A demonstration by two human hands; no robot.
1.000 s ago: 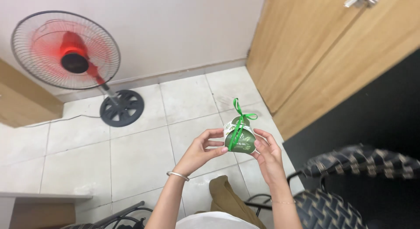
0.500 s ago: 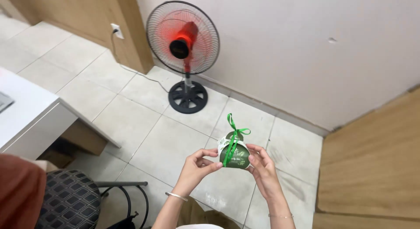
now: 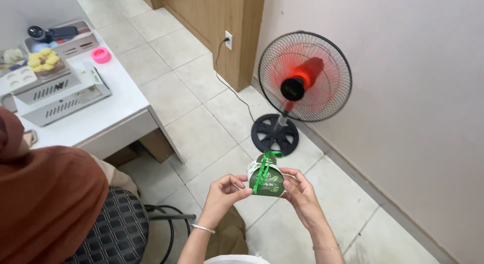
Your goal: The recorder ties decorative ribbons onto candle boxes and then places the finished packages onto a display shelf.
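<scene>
A small green gift box [image 3: 267, 181] with a white top and a green ribbon tied round it is held up in front of me, over the tiled floor. My left hand [image 3: 225, 192] pinches its left side with thumb and fingers. My right hand [image 3: 301, 193] cups its right side, fingers curled behind the box. A thin bracelet sits on my left wrist.
A standing fan [image 3: 301, 77] with a red hub stands by the wall, its cord running to a socket. A white desk [image 3: 108, 112] at left carries trays, a pink round thing and yellow items. A person in rust-brown clothing [image 3: 45, 203] sits on a chequered chair [image 3: 113, 228].
The view has swung left: the fan shifted to the right, and the desk and the seated person came into sight. Both hands still hold the box the same way.
</scene>
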